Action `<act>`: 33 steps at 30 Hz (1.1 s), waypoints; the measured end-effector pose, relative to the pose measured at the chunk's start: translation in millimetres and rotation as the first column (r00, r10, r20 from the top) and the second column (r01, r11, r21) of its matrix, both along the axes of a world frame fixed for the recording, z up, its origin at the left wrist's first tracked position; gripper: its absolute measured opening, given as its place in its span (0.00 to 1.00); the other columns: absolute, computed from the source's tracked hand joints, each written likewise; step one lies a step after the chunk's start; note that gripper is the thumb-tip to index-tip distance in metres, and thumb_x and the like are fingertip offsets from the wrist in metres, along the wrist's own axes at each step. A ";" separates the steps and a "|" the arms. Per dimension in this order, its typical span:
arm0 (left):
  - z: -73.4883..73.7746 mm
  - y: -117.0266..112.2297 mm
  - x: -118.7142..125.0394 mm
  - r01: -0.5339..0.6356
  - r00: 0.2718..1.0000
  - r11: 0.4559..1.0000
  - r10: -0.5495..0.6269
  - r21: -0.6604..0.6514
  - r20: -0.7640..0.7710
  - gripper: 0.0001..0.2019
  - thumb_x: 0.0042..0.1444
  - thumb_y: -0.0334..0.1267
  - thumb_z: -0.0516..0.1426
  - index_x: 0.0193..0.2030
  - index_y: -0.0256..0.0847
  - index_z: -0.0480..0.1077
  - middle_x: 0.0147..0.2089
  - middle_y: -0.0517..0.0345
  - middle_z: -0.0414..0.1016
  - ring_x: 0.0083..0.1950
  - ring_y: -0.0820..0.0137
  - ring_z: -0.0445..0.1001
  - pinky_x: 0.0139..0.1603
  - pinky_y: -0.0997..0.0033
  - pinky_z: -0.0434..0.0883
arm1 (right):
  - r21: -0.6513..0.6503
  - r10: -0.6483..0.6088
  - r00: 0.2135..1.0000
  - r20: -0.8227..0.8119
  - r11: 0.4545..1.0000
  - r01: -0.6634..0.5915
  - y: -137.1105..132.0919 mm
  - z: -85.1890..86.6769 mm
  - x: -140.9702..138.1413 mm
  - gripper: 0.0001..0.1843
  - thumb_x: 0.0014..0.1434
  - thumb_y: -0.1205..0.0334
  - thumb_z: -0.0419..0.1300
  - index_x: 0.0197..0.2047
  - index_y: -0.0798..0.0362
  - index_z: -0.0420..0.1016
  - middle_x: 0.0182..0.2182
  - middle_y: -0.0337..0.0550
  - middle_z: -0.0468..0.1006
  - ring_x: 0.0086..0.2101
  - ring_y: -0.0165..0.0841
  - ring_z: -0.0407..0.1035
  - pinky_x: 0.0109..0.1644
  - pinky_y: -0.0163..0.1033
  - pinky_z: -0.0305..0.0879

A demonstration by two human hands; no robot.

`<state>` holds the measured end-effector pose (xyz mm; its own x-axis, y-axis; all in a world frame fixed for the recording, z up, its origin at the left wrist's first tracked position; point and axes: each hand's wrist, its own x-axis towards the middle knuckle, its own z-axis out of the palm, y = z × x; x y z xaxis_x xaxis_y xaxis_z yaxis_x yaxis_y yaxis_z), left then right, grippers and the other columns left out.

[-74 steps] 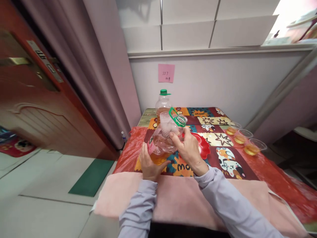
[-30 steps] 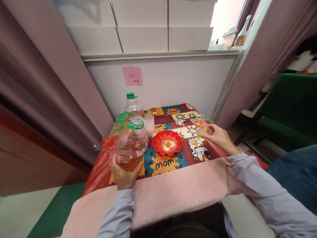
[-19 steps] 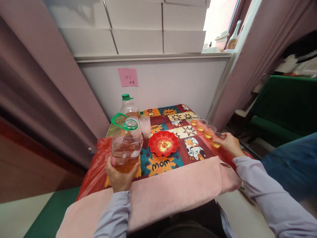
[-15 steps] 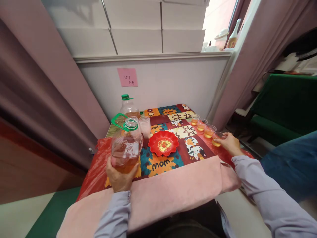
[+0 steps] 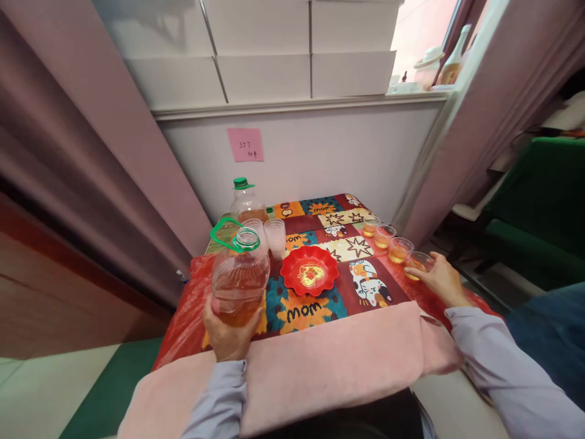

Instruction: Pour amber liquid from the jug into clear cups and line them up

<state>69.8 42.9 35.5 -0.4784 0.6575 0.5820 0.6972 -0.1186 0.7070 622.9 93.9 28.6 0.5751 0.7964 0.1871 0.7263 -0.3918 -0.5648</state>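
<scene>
My left hand (image 5: 231,332) is wrapped round the lower part of a large clear plastic jug (image 5: 241,274). The jug is uncapped, has a green handle at its neck and holds amber liquid in its bottom part. At the table's right side my right hand (image 5: 441,280) grips a clear plastic cup (image 5: 417,266) with amber liquid in it. This cup is the nearest of a row; behind it stand another filled cup (image 5: 401,250) and more like it. A red scalloped dish (image 5: 309,271) with a gold heart pattern lies between my hands.
Behind the jug stand a second jug (image 5: 247,204) with a green cap and stacks of clear cups (image 5: 275,238). A pink cloth (image 5: 329,360) covers the near table edge. A white wall (image 5: 311,146) bounds the back; a green chair (image 5: 548,201) stands at right.
The view has shifted slightly, moving the scene a little to the right and down. Both hands keep their hold on the jug and the cup.
</scene>
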 end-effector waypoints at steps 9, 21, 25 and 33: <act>-6.2 -2.2 -1.1 -0.060 0.998 0.998 0.060 -0.004 0.027 0.59 0.38 0.57 0.74 0.75 0.50 0.52 0.69 0.40 0.67 0.69 0.38 0.69 0.68 0.34 0.69 | 0.454 0.364 0.931 0.035 0.824 -0.339 4.3 100.2 -136.8 0.23 0.66 0.40 0.59 0.50 0.49 0.81 0.48 0.52 0.84 0.44 0.46 0.80 0.53 0.50 0.74; -17.7 -4.5 -10.7 -0.082 0.997 0.997 0.082 -0.011 0.012 0.61 0.35 0.58 0.74 0.75 0.50 0.51 0.67 0.39 0.67 0.68 0.36 0.70 0.67 0.33 0.71 | -0.016 0.856 0.459 0.238 0.476 -0.879 131.4 140.2 -331.0 0.13 0.67 0.61 0.65 0.55 0.48 0.79 0.54 0.47 0.80 0.47 0.37 0.78 0.49 0.40 0.71; -17.2 -7.2 -10.3 -0.071 0.995 0.996 0.074 -0.061 0.060 0.60 0.37 0.56 0.74 0.75 0.54 0.49 0.69 0.41 0.65 0.69 0.39 0.69 0.68 0.35 0.71 | -0.041 0.848 0.461 0.261 0.486 -0.873 144.7 146.4 -346.6 0.16 0.66 0.56 0.67 0.56 0.48 0.78 0.53 0.47 0.80 0.48 0.39 0.77 0.50 0.41 0.71; -16.3 -7.8 -9.2 -0.037 0.986 0.998 0.043 -0.041 0.162 0.59 0.38 0.52 0.75 0.75 0.58 0.49 0.70 0.42 0.66 0.68 0.40 0.71 0.65 0.29 0.71 | -0.222 0.898 0.225 0.379 0.324 -0.920 146.6 171.2 -389.5 0.15 0.71 0.58 0.60 0.57 0.47 0.80 0.58 0.46 0.77 0.51 0.38 0.76 0.47 0.39 0.69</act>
